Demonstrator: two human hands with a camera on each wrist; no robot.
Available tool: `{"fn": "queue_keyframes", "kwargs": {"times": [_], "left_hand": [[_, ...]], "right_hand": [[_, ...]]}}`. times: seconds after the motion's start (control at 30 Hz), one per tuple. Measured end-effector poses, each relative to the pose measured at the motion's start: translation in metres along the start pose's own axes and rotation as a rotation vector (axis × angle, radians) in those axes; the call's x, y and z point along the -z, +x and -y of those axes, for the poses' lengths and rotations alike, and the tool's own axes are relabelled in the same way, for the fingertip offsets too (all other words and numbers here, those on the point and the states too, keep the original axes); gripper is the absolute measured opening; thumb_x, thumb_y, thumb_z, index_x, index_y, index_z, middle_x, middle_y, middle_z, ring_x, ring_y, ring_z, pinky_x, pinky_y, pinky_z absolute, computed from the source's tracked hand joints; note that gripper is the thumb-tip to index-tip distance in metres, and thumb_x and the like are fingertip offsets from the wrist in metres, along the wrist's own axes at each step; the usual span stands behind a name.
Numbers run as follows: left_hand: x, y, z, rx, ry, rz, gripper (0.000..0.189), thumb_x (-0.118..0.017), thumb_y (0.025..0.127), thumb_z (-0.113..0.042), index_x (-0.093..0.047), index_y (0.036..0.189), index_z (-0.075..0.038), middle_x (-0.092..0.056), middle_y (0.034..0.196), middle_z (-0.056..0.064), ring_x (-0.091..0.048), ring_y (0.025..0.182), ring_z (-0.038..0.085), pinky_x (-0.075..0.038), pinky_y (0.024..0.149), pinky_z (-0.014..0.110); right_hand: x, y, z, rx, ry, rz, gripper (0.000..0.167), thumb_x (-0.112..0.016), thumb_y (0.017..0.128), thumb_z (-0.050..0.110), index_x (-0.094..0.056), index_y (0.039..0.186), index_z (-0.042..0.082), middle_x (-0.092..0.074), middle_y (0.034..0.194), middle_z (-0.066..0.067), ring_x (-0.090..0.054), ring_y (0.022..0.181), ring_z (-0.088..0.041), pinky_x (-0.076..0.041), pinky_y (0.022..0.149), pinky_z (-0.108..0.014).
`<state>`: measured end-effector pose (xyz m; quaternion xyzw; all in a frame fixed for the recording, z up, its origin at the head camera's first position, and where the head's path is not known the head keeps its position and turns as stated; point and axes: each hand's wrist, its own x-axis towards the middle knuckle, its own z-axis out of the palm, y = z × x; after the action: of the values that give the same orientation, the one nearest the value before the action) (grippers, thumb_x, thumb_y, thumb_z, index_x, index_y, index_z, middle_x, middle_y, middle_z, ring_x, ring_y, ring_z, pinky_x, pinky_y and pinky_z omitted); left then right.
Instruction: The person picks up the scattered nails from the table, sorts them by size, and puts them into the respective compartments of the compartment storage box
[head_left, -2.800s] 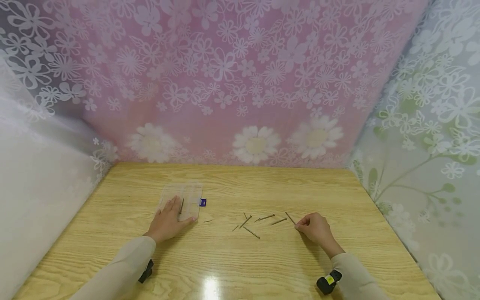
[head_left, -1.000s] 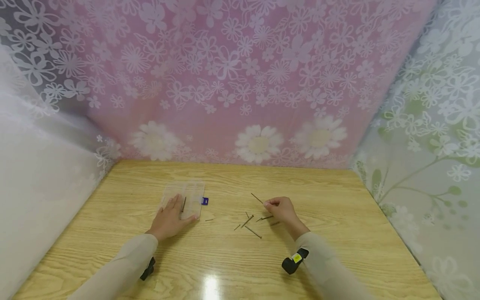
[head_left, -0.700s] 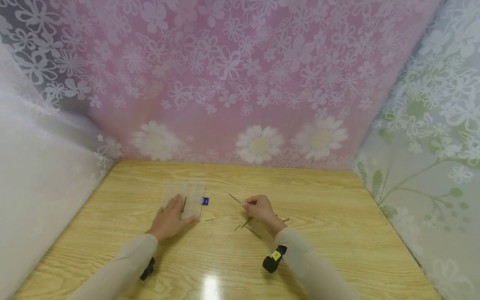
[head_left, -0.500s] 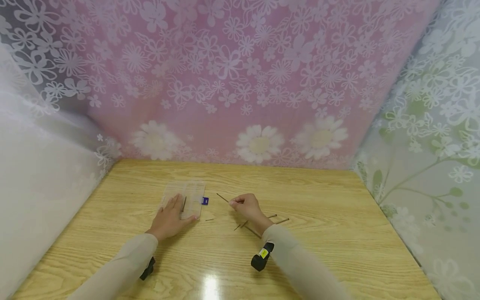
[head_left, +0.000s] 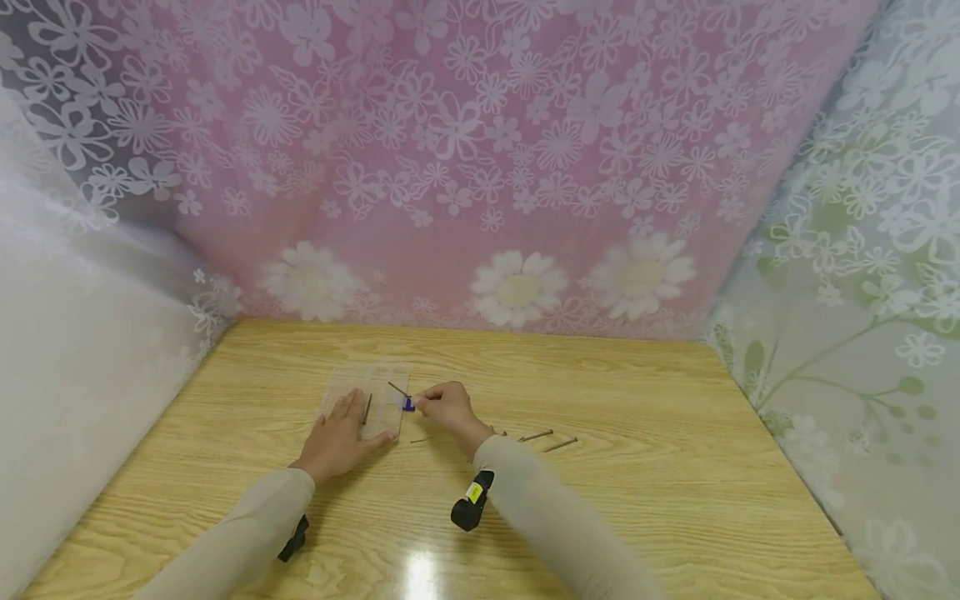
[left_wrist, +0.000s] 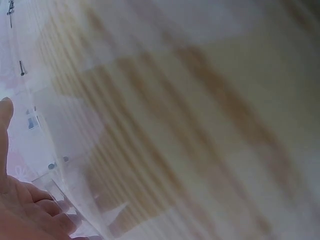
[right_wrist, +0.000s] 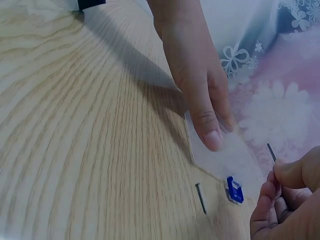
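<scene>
A clear plastic box (head_left: 386, 375) with a blue latch (head_left: 408, 405) stands on the table. My left hand (head_left: 337, 442) rests across its near left part, fingers straight and thumb spread along the near edge. Beside those fingers a dark nail (head_left: 367, 409) shows within the box outline. My right hand (head_left: 452, 408) pinches another nail (head_left: 397, 389) between thumb and fingertips, its free end over the right side of the box. In the right wrist view the held nail (right_wrist: 271, 152) points up out of the fingers. A small nail (right_wrist: 201, 199) lies on the table near the latch.
Several loose nails (head_left: 561, 444) lie right of the box, some partly hidden behind the right forearm. The wooden table (head_left: 360, 542) ends at a pink flowered curtain (head_left: 420, 275) behind and pale sheets at both sides.
My right hand took a nail at the right of the loose nails and carried it left to the box. The left hand stays on the box.
</scene>
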<state>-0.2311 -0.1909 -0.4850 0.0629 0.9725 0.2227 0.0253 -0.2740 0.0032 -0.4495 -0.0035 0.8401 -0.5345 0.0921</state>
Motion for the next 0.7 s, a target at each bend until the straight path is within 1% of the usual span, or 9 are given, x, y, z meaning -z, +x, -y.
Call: {"fn": "queue_keyframes", "kwargs": {"times": [0.07,0.17,0.23,0.33,0.43,0.53,0.7], "left_hand": [[0.000,0.000,0.000,-0.001,0.002,-0.002,0.103,-0.050,0.087,-0.068,-0.016,0.151,0.005,-0.015,0.157,0.023,-0.015,0.144,0.041,-0.012,0.109,0.067],[0.000,0.000,0.000,-0.005,-0.003,-0.006,0.103,-0.051,0.087,-0.068,-0.016,0.151,0.005,-0.016,0.157,0.023,-0.016,0.143,0.041,-0.013,0.109,0.067],[0.000,0.000,0.000,-0.007,-0.007,-0.011,0.103,-0.051,0.087,-0.067,-0.017,0.151,0.005,-0.016,0.157,0.023,-0.017,0.143,0.041,-0.013,0.109,0.068],[0.000,0.000,0.000,-0.007,-0.012,-0.017,0.102,-0.052,0.087,-0.067,-0.017,0.150,0.006,-0.017,0.156,0.023,-0.017,0.143,0.041,-0.013,0.109,0.067],[-0.001,-0.001,0.001,-0.013,-0.002,-0.022,0.102,-0.052,0.087,-0.066,-0.018,0.150,0.007,-0.018,0.156,0.025,-0.018,0.143,0.042,-0.014,0.109,0.068],[0.000,-0.001,0.000,-0.019,0.003,-0.028,0.102,-0.052,0.088,-0.065,-0.018,0.149,0.008,-0.019,0.155,0.026,-0.019,0.142,0.043,-0.015,0.108,0.068],[0.001,-0.001,0.000,-0.020,-0.008,-0.023,0.100,-0.054,0.088,-0.062,-0.017,0.149,0.008,-0.019,0.155,0.026,-0.019,0.142,0.043,-0.015,0.108,0.068]], "right_hand": [[-0.007,0.003,0.003,-0.019,-0.005,-0.015,0.014,-0.070,0.087,0.013,-0.075,0.089,0.000,-0.068,0.086,-0.005,-0.059,0.079,-0.013,-0.051,0.069,-0.025],[-0.016,0.007,0.007,-0.019,-0.020,-0.043,0.014,-0.072,0.086,0.013,-0.076,0.088,0.000,-0.070,0.092,-0.006,-0.062,0.090,-0.018,-0.054,0.076,-0.028],[-0.022,0.009,0.009,-0.027,-0.030,-0.062,0.013,-0.072,0.085,0.013,-0.076,0.088,0.001,-0.070,0.095,-0.006,-0.062,0.097,-0.021,-0.053,0.082,-0.031],[-0.030,0.009,0.013,-0.049,-0.038,-0.087,0.012,-0.073,0.084,0.014,-0.077,0.086,0.003,-0.071,0.098,-0.007,-0.062,0.102,-0.024,-0.052,0.088,-0.034],[-0.036,0.007,0.017,-0.095,-0.024,-0.105,0.011,-0.074,0.084,0.015,-0.078,0.083,0.005,-0.071,0.096,-0.006,-0.062,0.100,-0.022,-0.052,0.086,-0.034],[-0.039,0.005,0.022,-0.141,0.029,-0.108,0.010,-0.074,0.084,0.014,-0.077,0.081,0.005,-0.071,0.092,-0.005,-0.063,0.097,-0.020,-0.052,0.083,-0.033],[-0.042,0.004,0.027,-0.180,0.079,-0.103,0.008,-0.074,0.084,0.013,-0.076,0.082,0.006,-0.071,0.089,-0.003,-0.063,0.093,-0.018,-0.053,0.081,-0.032]]}}
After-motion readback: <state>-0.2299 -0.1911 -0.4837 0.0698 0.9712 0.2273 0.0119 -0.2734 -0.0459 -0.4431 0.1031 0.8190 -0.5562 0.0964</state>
